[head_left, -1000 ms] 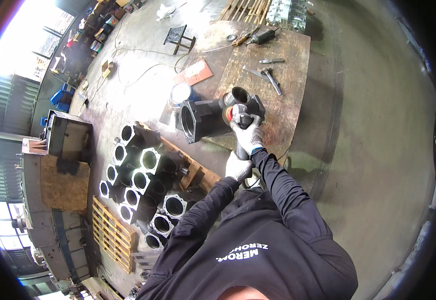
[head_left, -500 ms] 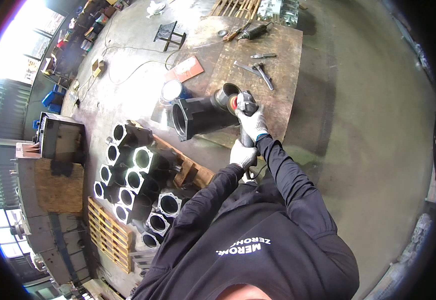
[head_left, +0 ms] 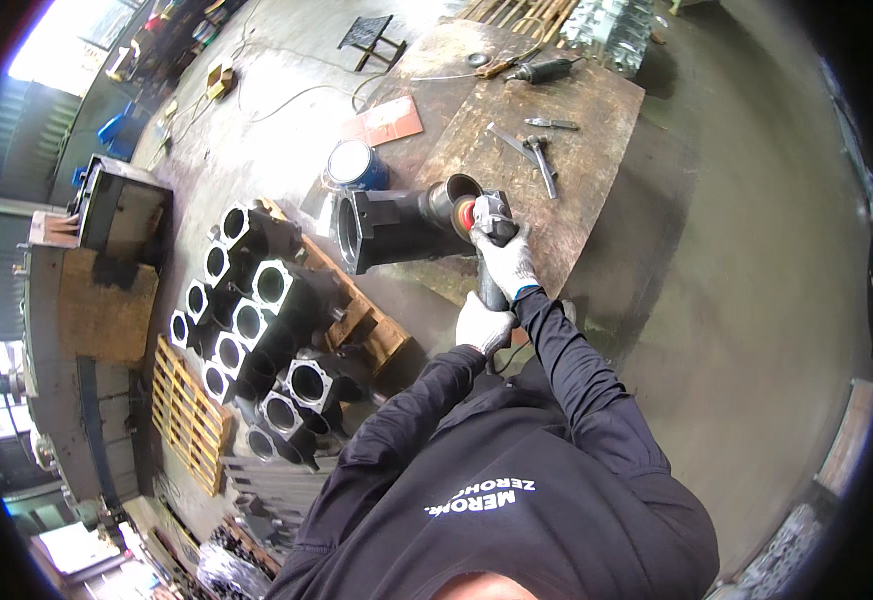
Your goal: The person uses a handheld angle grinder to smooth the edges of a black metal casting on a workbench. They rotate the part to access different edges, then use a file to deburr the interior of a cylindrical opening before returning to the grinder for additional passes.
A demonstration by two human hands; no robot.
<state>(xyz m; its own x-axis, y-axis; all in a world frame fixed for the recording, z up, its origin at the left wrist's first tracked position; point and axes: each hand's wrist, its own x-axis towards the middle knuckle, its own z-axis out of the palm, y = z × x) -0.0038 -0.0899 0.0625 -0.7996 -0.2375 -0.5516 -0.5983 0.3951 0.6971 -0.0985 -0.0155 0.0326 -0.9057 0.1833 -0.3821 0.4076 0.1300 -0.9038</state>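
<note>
A black metal pipe fitting (head_left: 388, 232) with a wide flange at its left end lies on the worn wooden table (head_left: 584, 150). Against the fitting's right end is the reddish disc of an angle grinder (head_left: 493, 285). My left hand (head_left: 484, 326), in a white glove, is closed round the rear of the grinder's body. Farther up, near the grinder's head, my right hand (head_left: 508, 262) grips it, also gloved. Whether the disc touches the metal or spins, I cannot tell.
A paint can (head_left: 356, 165) and a red sheet (head_left: 384, 121) sit beyond the fitting. A hammer (head_left: 542, 165) and a second power tool (head_left: 544, 71) lie on the table. Left of me, several similar fittings (head_left: 269, 287) stand by a pallet (head_left: 192, 415). A folding stool (head_left: 372, 42) is farther off.
The view has turned, so the surroundings appear shifted and tilted. Both hands keep their hold on the grinder, whose disc stays at the fitting's right end.
</note>
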